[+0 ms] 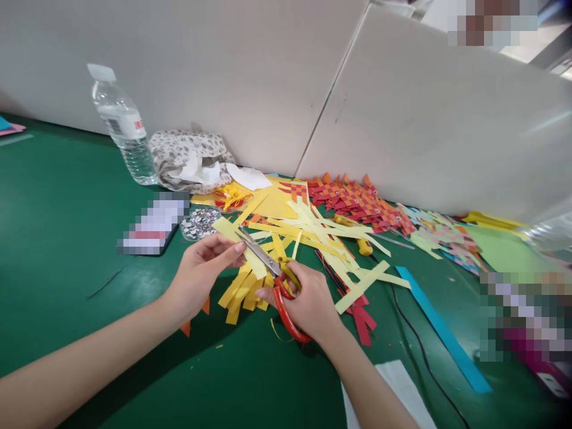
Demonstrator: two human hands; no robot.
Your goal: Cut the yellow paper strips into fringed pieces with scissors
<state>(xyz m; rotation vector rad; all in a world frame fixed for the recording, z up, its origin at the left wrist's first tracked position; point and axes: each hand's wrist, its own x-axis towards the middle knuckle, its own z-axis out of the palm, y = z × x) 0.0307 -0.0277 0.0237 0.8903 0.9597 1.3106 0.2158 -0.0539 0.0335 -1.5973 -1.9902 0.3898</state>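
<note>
My left hand [210, 262] pinches a pale yellow paper strip [254, 261] that slants down to the right. Red-and-yellow-handled scissors [268, 260] are in my right hand [310, 296], their blades lying across the strip near my left fingertips. How far the blades are parted is hard to make out. Below the strip lie several darker yellow paper strips [241, 292]. To the right is a loose heap of pale yellow strips [335, 238], with red paper pieces [364, 322] poking out underneath.
A water bottle [123, 128] stands at the back left beside a patterned cloth pouch [192, 158]. Nearby are a phone [154, 225] and a bag of small googly eyes [201, 223]. Woven red-orange paper pieces [357, 199] pile against the partition. A black cable [415, 336] runs beside a blue strip [442, 328].
</note>
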